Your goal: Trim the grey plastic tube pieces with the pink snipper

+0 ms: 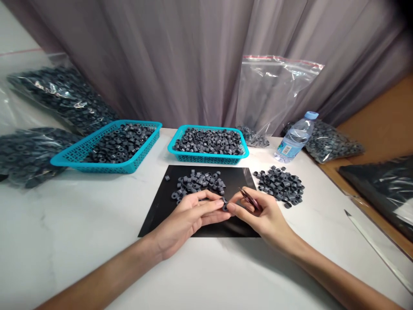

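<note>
Over the black mat (155, 219), my left hand (196, 211) pinches a small dark grey plastic ring (225, 207) between thumb and fingers. My right hand (254, 209) meets it there, its thumb and forefinger touching the ring's right side. Tucked in the palm of that hand is a thin, pointed, reddish-dark tool that looks like tweezers (250, 199), tips up and to the left. Just beyond my hands, a heap of similar grey rings (200, 181) lies on the mat. A second heap of rings (280, 185) sits on the white table to the right.
Two blue baskets (135, 165) (206, 156) full of rings stand behind the mat. Clear bags of rings (64, 94) lie at the left; an upright zip bag (264, 94) and a water bottle (295, 137) stand at the back right. A pointed white strip (374, 245) lies far right.
</note>
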`<action>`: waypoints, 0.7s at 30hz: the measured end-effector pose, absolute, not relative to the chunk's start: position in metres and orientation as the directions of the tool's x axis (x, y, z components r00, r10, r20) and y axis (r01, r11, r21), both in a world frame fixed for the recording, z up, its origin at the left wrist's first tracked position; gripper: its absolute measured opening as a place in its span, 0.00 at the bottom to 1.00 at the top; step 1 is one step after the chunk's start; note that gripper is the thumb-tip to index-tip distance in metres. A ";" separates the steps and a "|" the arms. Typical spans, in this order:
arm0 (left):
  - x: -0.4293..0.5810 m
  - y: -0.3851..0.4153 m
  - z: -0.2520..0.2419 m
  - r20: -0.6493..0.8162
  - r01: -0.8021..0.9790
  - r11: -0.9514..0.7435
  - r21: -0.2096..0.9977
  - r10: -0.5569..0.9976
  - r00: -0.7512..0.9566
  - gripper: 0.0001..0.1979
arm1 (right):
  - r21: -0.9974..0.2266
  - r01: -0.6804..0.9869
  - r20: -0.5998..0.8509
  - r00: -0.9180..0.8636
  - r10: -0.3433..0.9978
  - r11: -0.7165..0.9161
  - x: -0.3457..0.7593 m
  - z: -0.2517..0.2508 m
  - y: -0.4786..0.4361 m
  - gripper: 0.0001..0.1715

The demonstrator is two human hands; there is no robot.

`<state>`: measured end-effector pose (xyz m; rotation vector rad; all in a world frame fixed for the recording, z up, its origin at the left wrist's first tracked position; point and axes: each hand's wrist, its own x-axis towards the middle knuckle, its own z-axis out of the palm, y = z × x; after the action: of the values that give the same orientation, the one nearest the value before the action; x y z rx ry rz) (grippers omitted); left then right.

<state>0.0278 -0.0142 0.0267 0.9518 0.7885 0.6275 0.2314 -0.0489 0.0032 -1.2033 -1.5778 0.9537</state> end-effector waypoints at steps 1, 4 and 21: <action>0.028 -0.015 0.027 -0.310 -0.123 0.454 0.883 0.759 0.572 0.08 | -0.940 0.262 0.191 -0.123 0.974 0.218 0.231 0.003 -0.049 0.17; 0.028 -0.015 0.027 -0.307 -0.125 0.448 0.885 0.765 0.567 0.08 | -0.951 0.234 0.171 -0.147 0.974 0.202 0.230 0.004 -0.051 0.17; 0.032 -0.016 0.030 -0.093 -0.008 0.116 0.993 0.832 0.548 0.09 | -0.989 -0.122 0.105 -0.148 0.983 0.087 0.223 -0.011 -0.051 0.17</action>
<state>0.0322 -0.0163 0.0299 1.3214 0.7993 0.7217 0.2227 -0.0514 -0.0107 -0.9762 -1.2778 1.3006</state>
